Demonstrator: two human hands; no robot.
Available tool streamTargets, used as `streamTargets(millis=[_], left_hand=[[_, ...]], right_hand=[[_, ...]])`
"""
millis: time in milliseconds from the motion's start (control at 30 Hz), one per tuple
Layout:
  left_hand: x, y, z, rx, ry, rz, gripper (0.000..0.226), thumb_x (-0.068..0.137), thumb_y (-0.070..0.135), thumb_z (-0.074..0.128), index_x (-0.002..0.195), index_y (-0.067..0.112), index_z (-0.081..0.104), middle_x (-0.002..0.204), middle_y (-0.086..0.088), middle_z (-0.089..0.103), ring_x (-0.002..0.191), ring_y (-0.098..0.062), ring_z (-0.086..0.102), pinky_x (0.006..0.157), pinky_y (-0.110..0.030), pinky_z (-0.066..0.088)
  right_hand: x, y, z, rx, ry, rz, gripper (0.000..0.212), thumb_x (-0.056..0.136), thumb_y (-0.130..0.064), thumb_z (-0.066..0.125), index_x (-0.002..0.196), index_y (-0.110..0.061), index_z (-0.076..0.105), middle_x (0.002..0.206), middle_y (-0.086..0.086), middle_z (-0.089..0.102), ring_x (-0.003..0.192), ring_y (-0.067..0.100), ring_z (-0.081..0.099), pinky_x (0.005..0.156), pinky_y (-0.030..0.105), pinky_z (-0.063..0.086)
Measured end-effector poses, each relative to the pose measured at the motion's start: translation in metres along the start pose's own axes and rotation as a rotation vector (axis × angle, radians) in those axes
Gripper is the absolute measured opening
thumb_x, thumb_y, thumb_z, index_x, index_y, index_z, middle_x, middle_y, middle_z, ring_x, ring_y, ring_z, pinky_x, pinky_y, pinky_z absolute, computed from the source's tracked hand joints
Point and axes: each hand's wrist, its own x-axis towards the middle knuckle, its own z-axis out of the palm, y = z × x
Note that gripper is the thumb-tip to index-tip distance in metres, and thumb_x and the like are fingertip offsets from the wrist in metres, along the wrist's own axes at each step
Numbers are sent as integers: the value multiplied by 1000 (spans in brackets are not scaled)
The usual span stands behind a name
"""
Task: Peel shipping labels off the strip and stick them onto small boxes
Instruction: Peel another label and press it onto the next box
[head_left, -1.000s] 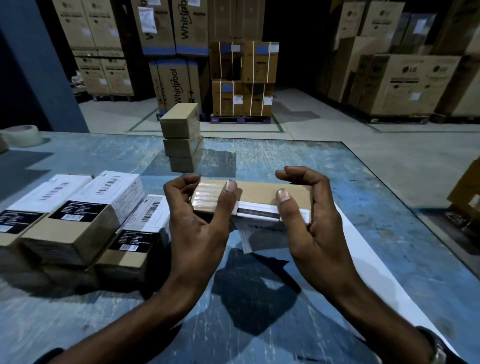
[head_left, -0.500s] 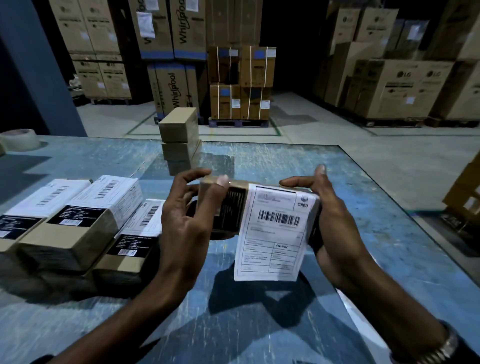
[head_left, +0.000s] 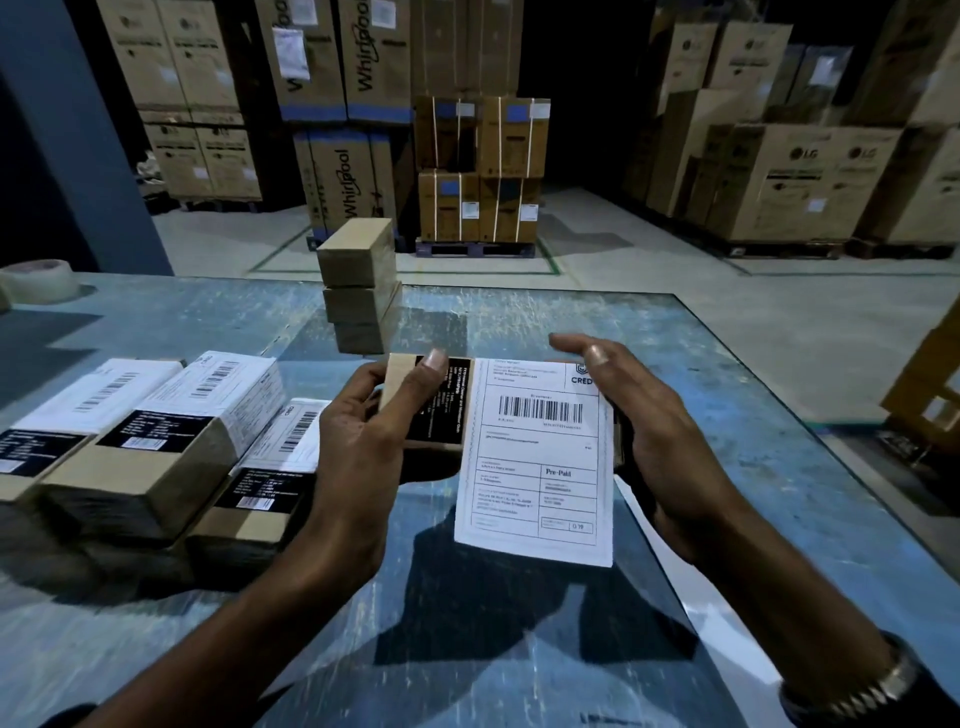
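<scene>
The left hand (head_left: 363, 467) grips a small box (head_left: 415, 405) by its left end, thumb curled over the near face. The right hand (head_left: 654, 431) cups the box's right end with fingers fairly straight, thumb resting on the top corner of the shipping label (head_left: 535, 462) (its lower half hangs free below the box). At nine o'clock from the hands, three labelled boxes (head_left: 156, 447) lie on the blue surface (head_left: 519, 649); at twelve o'clock stands a stack of plain boxes (head_left: 358, 286). A tape roll (head_left: 39, 280) sits at ten o'clock.
</scene>
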Motion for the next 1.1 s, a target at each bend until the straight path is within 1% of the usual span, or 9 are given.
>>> streamTargets(millis=[67,167,267,367,467,533,633,867,1100], left_hand=[[1,1,0,15,-16,-10,40,95,41,69,115,7,68,103,-15,80,84,-32,78,65,-41,65],[3,1,-1,104,-79,34,36,96,46,70,119,19,66,105,-5,80,89,-19,77,66,-31,63],[4,1,-1,199,-177,92,38,94,53,66,126,35,63,115,2,78,105,-15,76,85,-36,65],[7,4,-4,154,-215,101,44,94,53,69,132,34,59,120,-1,77,112,-20,75,100,-45,62],[8,5,-3,146,-197,150,56,88,57,69,136,31,57,126,-4,76,120,-24,73,107,-51,56],[7,3,-4,145,-186,176,51,91,52,67,136,30,57,127,-5,76,120,-25,72,107,-53,56],[4,1,-4,150,-198,194,46,93,52,68,134,33,58,127,-6,74,123,-27,70,109,-55,54],[5,-4,-2,106,-213,162,61,85,52,70,136,23,56,124,-7,77,118,-27,73,104,-42,59],[9,-8,-4,119,-209,159,57,89,51,71,136,21,57,124,-11,76,118,-29,74,106,-51,56]], right_hand=[[1,0,2,-10,65,18,35,112,-43,45,123,-25,73,107,8,81,86,18,72,62,23,52],[4,2,1,139,135,90,39,112,-43,48,118,-14,73,112,11,81,103,32,77,85,43,53],[7,3,-10,281,134,178,40,109,-44,52,125,-14,75,119,12,80,123,44,70,104,58,52],[8,1,-19,410,27,252,41,104,-46,62,130,-18,76,133,15,75,145,65,32,122,79,20],[9,0,-24,494,-77,288,40,101,-40,65,134,-19,75,143,19,68,147,68,12,118,78,32],[6,-3,-26,478,-108,277,41,97,-33,66,136,-19,73,144,19,67,148,61,33,109,67,51],[1,-9,-27,520,-159,257,44,93,-21,61,135,-14,72,132,12,76,120,29,75,82,40,68],[1,-8,-33,624,-240,221,55,92,-6,59,146,-5,60,143,19,68,132,36,67,90,43,65],[6,-3,-26,647,-80,275,41,96,-15,60,133,-2,72,134,20,73,123,37,72,90,49,65]])
